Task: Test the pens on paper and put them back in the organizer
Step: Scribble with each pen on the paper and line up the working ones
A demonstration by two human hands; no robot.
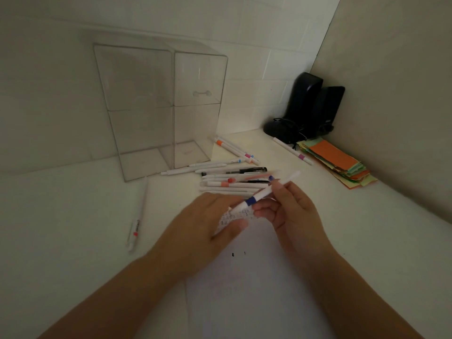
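Note:
My right hand [293,211] grips a white pen with a blue band [265,192], held slanted above the table. My left hand [203,221] pinches the pen's lower end, where a clear printed wrapper or cap [234,217] sits between thumb and fingers. Under both hands lies a white sheet of paper [256,285] with two small dark marks. Several white pens [230,178] with coloured bands lie in a loose pile behind my hands. The clear acrylic organizer [161,106] stands at the back left, its compartments holding nothing I can see.
One pen with a red mark [138,216] lies alone at the left. Another pen [292,150] rests by a stack of coloured paper slips [337,162] at the right. Black speakers [308,106] fill the back corner against the walls.

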